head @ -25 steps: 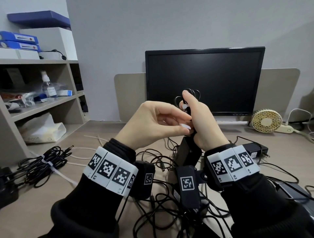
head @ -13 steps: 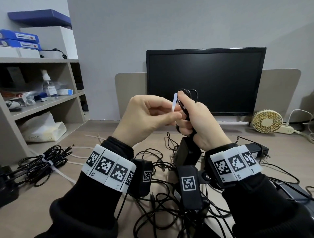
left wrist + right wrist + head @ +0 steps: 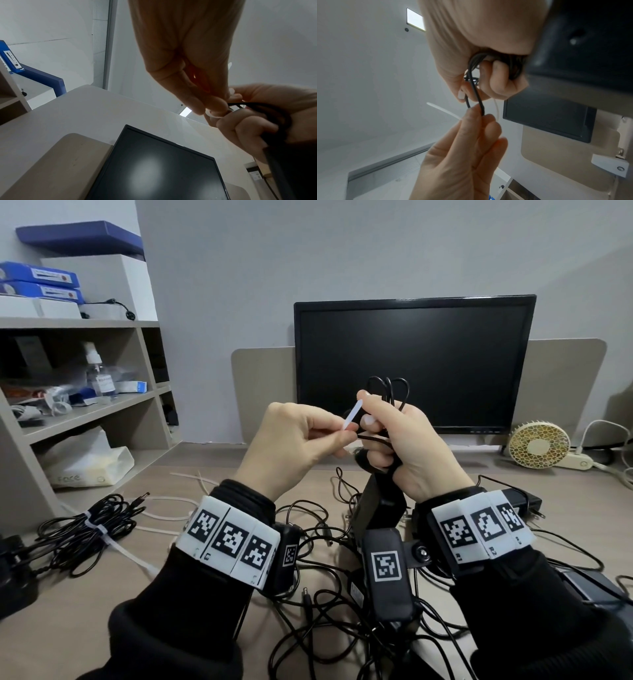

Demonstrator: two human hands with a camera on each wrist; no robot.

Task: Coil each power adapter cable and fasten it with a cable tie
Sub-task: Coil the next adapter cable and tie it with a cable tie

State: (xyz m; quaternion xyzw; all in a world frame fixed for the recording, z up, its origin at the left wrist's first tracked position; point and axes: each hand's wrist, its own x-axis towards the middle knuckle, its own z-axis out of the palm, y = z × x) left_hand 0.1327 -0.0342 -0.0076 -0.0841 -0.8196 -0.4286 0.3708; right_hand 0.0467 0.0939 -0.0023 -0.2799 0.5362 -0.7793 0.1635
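Both hands are raised in front of the monitor. My right hand [image 3: 387, 436] grips a coiled black cable [image 3: 388, 392], its loops sticking up above the fist, and the black adapter brick [image 3: 380, 508] hangs below it. My left hand [image 3: 329, 436] pinches the white cable tie [image 3: 351, 416], whose free end points up and right. In the right wrist view the tie [image 3: 443, 111] passes between the left fingertips beside a cable loop [image 3: 476, 93]. In the left wrist view the tie [image 3: 211, 115] curves under the fingertips against the right hand.
A tied cable bundle [image 3: 85, 525] lies at the left on the desk [image 3: 102, 594]. Several loose cables and adapters [image 3: 325, 587] lie tangled below my wrists. A monitor [image 3: 414, 364] stands behind, shelves [image 3: 85, 405] at left, a small fan [image 3: 539, 446] at right.
The left hand has taken the tie's free end and pulled it left and up from the coil. Both hands have risen slightly.
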